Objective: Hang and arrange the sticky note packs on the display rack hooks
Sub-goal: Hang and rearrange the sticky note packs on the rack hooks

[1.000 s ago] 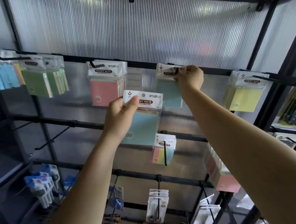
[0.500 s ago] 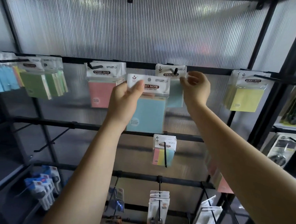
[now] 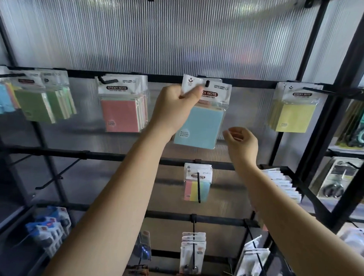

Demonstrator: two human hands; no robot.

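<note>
- top rail (image 3: 159, 78) of black display rack carries the hooks; ribbed translucent panel behind; black upright (image 3: 318, 86) closes the bay on the right
- open gap on the rail between pink packs (image 3: 121, 115) and the centre hook (image 3: 207, 83); another gap between centre hook and yellow packs (image 3: 292, 116)
- green packs (image 3: 37, 105) hang far left, well apart from the hands
- bare hooks (image 3: 54, 175) jut out lower left; multicolour pack (image 3: 196, 190) hangs on the middle rail, below the hands
- blue pack (image 3: 200, 128) hangs at the centre hook; hook tip shows through its white header
- left hand (image 3: 174, 108) pinches the header's upper-left corner, thumb on front, fingers curled
- right hand (image 3: 241, 143) just right of the blue pack's lower edge, not touching; fingers loosely curled, holding nothing
</note>
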